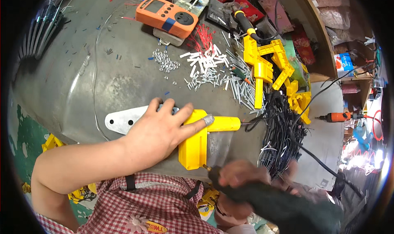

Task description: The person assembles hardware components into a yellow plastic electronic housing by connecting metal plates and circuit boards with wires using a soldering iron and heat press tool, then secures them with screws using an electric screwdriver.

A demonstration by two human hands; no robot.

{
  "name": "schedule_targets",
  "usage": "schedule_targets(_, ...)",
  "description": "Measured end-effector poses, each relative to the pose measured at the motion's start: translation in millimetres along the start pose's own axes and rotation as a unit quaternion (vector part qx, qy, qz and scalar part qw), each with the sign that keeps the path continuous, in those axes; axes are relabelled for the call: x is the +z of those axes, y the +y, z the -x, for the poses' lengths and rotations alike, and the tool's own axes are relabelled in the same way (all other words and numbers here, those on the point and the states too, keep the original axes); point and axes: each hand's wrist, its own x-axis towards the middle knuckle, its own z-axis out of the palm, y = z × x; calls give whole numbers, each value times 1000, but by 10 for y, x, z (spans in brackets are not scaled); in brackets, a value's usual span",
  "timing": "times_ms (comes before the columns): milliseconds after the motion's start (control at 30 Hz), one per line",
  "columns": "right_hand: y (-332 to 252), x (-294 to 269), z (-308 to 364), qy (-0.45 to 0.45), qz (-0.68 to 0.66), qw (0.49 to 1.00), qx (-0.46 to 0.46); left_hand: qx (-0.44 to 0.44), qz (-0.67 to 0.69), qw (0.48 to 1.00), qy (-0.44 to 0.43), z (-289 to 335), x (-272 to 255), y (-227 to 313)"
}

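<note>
My left hand (158, 129) presses down over a yellow plastic tool housing (193, 152), its fingers curled across the top. Grey tape wraps one fingertip. From the housing's left side sticks a flat silver metal bar (119, 121) with round holes, partly covered by my hand. A yellow handle (225, 124) points right, and a black cable leaves its end. My right hand (242, 174), smeared by motion, grips a dark power screwdriver (262, 197). Its bit meets the lower right corner of the housing, where the screw, if any, is too small to make out.
Loose screws (201, 80), nuts (165, 61) and white sleeves (207, 61) lie beyond my hands. An orange meter (166, 18) stands at the back. Yellow housing parts (262, 65) and a bundle of black cables (281, 135) are on the right. An orange screwdriver (338, 117) lies farther right.
</note>
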Motion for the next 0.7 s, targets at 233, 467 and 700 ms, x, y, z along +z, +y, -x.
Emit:
schedule_targets(233, -5, 526, -216, 126, -126, 982, -69, 41, 56, 997, -27, 13, -39, -100)
schedule_targets(467, 241, 421, -312, -1, -257, 956, -141, 51, 54, 997, -11, 74, -4, -132)
schedule_targets(700, 98, 413, -278, 16, -170, 980, -98, -34, 40, 998, -34, 140, -108, 30)
